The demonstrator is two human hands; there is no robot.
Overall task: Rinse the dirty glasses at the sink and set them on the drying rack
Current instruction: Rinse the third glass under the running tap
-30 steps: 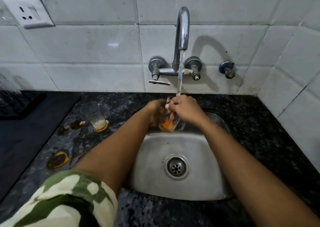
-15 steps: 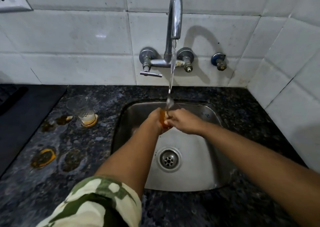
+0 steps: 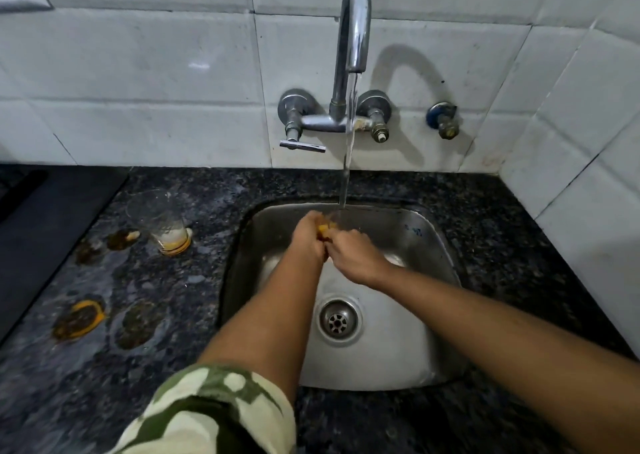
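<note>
Over the steel sink (image 3: 429, 349), both hands close around a clear glass with orange residue (image 3: 325, 229), which is mostly hidden between them. My left hand (image 3: 308, 237) grips it from the left and my right hand (image 3: 355, 258) covers it from the right. Water runs from the chrome tap (image 3: 353, 31) in a stream (image 3: 348, 162) that lands on the glass. A second dirty glass (image 3: 161, 223) with an orange film at its base stands upright on the dark counter left of the sink.
Several orange-brown ring stains (image 3: 78, 318) mark the speckled counter (image 3: 166, 367) on the left. A black mat (image 3: 45, 232) lies at the far left. White tiled walls close in behind and on the right. A small valve (image 3: 443, 121) sticks out right of the tap.
Both hands with the glass have sunk lower into the sink bowl under the stream. The view has shifted so the tap sits higher and the wall socket has nearly left the frame.
</note>
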